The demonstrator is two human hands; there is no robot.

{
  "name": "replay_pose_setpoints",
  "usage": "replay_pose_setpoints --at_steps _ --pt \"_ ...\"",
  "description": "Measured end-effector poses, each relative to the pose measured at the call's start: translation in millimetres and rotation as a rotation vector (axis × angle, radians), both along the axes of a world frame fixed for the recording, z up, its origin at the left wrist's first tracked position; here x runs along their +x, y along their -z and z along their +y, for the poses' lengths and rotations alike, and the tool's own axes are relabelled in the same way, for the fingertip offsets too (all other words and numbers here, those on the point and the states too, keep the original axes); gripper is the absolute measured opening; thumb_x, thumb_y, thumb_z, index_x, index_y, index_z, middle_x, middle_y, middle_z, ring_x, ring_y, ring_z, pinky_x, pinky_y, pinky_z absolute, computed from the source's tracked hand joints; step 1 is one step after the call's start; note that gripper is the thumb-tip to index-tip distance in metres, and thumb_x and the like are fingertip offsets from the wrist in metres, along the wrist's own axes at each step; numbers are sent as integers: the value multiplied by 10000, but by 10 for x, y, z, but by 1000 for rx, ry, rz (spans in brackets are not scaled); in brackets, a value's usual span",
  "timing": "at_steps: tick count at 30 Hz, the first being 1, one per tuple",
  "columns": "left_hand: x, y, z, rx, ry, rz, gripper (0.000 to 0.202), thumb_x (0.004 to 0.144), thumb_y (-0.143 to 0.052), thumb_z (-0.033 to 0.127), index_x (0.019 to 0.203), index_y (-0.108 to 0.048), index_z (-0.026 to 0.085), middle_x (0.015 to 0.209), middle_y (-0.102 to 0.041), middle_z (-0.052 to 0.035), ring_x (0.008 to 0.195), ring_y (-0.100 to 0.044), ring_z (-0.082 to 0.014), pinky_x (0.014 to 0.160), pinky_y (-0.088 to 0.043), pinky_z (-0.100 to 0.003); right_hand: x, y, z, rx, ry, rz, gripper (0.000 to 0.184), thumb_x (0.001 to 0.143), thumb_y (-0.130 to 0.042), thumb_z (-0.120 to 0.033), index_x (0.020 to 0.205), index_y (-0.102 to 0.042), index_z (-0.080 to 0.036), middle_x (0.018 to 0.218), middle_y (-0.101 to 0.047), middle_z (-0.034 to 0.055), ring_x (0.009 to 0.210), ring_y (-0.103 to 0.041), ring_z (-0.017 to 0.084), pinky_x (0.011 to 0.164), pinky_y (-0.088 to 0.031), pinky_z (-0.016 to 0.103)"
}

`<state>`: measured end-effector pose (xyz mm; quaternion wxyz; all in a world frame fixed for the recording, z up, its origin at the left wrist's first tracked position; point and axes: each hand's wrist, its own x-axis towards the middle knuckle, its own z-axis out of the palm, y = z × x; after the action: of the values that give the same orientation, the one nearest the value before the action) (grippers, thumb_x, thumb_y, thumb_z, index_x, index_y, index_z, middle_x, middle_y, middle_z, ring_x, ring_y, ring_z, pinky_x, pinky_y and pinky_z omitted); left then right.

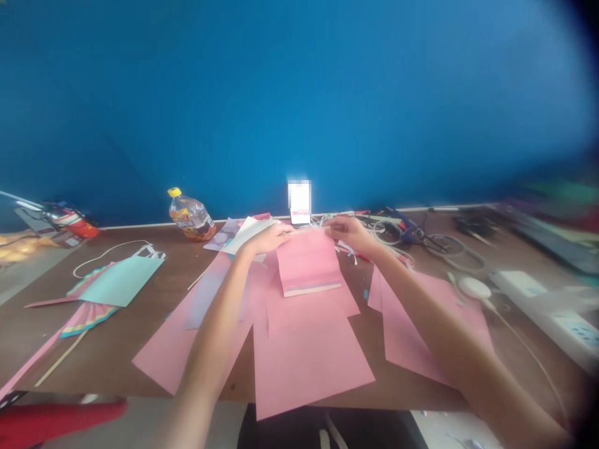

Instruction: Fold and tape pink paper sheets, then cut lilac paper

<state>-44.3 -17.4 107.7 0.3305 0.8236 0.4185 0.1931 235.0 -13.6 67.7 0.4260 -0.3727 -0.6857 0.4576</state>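
A small pink sheet of paper (309, 262) with a pale band along its near edge is between my hands. My left hand (271, 239) pinches its far left corner, fingers closed. At the far right corner, my right hand (349, 231) has thumb and fingers together on the paper. Under it lies a larger pink sheet (311, 368), which reaches past the table's front edge. Other pink sheets (175, 355) spread to the left, with a lilac sheet (203, 299) partly behind my left arm. More pink paper (421, 330) lies beneath my right forearm.
A lit phone (300, 202) stands against the blue wall. To its left, a yellow-capped bottle (189, 215) leans over. A light-blue card with pleated paper (121, 280) lies at the left. Cables (449, 246) and a white power strip (528, 287) occupy the right side.
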Motion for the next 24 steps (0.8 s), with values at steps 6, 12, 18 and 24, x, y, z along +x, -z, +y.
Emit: replay_pose_setpoints --at_steps 6,12,18,24 --pt "48 -67 -63 106 -52 172 356 898 -490 462 1063 -683 213 978 -694 -45 824 -606 -190 717 -430 -260 -79 -98 -46 118 110 -43 259 813 -647 -370 958 -697 -161 766 -674 38 641 -584 146 590 -447 270" --pt "280 -49 -120 167 -73 165 385 935 -425 517 931 -641 199 801 -663 -41 737 -594 -200 670 -408 -279 -212 -191 -181 185 93 -105 279 852 -586 -389 984 -691 -167 712 -631 21 603 -526 132 558 -404 261" --pt "355 -50 -154 184 -53 149 333 945 -439 435 881 -644 181 768 -649 -46 701 -587 -191 674 -421 -276 -197 -157 -153 209 76 -145 294 837 -608 -411 964 -697 -162 675 -591 5 575 -469 115 541 -361 257" --pt "304 30 -105 163 -27 246 368 947 -372 282 1239 -589 226 1180 -673 -67 1002 -618 -217 810 -452 -267 -177 -135 -135 123 32 -56 257 814 -608 -363 956 -699 -168 778 -650 31 654 -542 142 581 -406 265"
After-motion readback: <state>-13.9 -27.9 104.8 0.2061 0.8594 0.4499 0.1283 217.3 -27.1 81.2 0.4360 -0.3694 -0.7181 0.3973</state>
